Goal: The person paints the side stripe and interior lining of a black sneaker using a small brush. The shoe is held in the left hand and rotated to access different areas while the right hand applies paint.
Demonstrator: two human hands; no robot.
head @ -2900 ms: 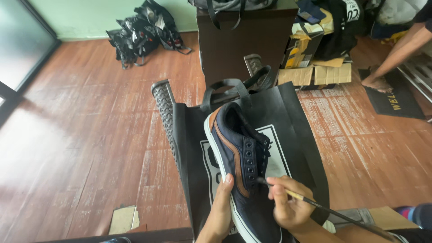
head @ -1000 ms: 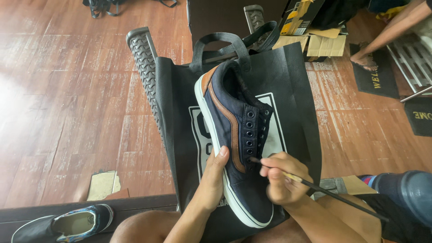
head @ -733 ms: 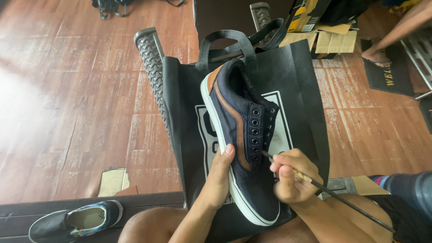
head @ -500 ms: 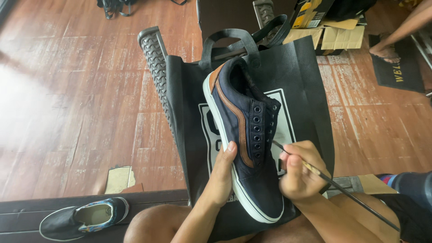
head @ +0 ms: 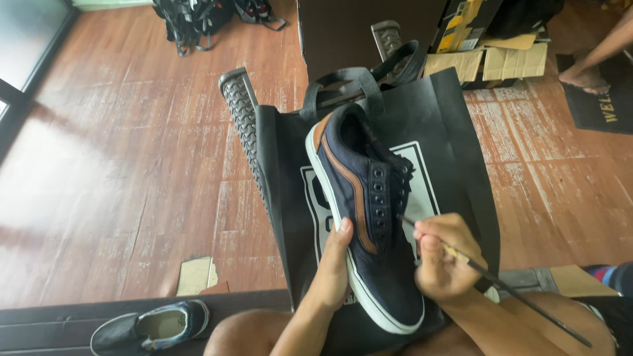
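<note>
Across the person's lap lies a black fabric tote bag (head: 455, 138) with a white printed panel, and on it rests a navy canvas low-top sneaker (head: 369, 217) with a tan leather side stripe and a white rubber sole, toe toward the person and heel pointing away. The left hand (head: 331, 277) cups the shoe's outer edge near the forefoot, thumb pressed against the white sole and fingers wrapped underneath, closed firmly on the shoe. The right hand (head: 443, 260) is curled tight in a pencil-style pinch around a thin dark brush or rod with a pale band (head: 501, 287), whose tip meets the upper close to the row of black eyelets (head: 378, 204).

Done well, this work would seem to call for the left hand to keep the shoe from rocking on the soft bag, while the right makes short, light strokes so the tip stays off the eyelets and the tan stripe.

On the reddish wooden floor (head: 132, 171) to the left sits another dark sneaker (head: 151, 325), well apart. Cardboard boxes (head: 484, 59) stand beyond the bag, near another person's bare foot (head: 587, 78).
</note>
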